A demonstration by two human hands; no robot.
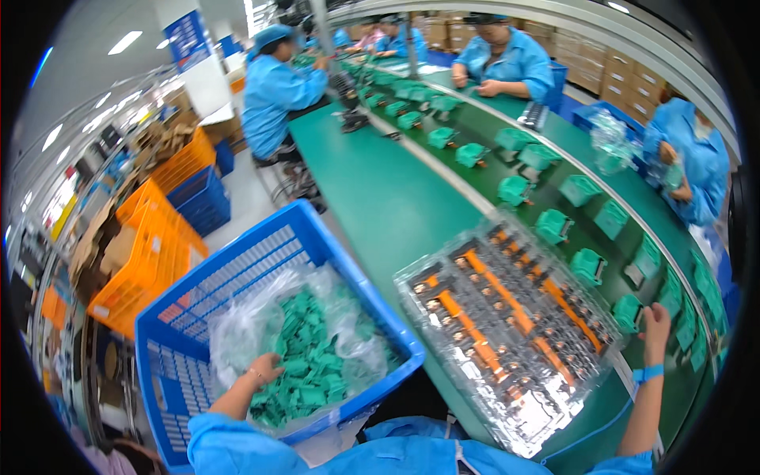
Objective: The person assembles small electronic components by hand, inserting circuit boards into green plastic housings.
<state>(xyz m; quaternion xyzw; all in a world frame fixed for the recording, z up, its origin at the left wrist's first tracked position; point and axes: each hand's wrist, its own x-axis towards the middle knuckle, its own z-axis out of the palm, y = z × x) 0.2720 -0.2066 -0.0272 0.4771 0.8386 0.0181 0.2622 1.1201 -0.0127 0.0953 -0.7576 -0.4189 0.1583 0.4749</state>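
My left hand (pixel 264 370) reaches into a blue plastic crate (pixel 237 261) at my lower left, fingers down among several small green plastic parts (pixel 313 360) lying in a clear bag. Whether it grips one I cannot tell. My right hand (pixel 655 323), with a blue wrist strap below it, rests on a green part (pixel 629 311) on the green conveyor belt (pixel 380 198) at the right. Between the two hands lies a clear tray (pixel 507 324) of small black and orange components.
Rows of green parts (pixel 514 190) run along the belt into the distance. Other people in blue coats (pixel 273 95) work on both sides of the line. Orange crates (pixel 150 253) and a blue crate stand on the floor at left.
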